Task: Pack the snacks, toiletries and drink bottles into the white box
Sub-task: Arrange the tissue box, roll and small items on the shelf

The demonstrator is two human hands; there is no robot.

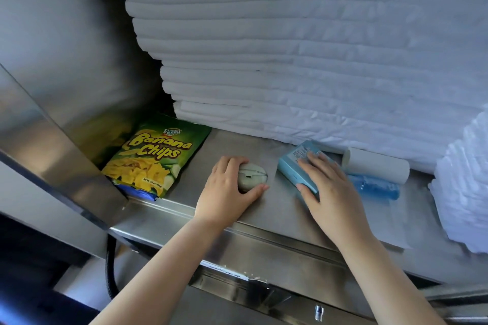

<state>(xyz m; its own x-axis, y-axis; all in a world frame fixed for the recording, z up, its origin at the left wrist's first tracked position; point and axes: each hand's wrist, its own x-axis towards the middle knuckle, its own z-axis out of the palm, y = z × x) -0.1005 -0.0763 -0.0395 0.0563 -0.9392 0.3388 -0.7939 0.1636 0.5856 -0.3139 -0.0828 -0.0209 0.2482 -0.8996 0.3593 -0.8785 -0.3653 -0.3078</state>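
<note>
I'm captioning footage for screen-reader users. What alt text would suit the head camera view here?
A person's left hand grips a small pale oval item while the right hand rests on a light blue box, both on a steel shelf. A banana chips bag lies at the left, a white tube and blue bottle at the right, a folded white stack behind.

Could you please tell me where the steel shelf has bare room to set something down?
Bare steel lies between the banana chips bag and the left hand, and along the front edge before the blue bottle. Crowded: the back right, around the blue box and white roll.
</note>
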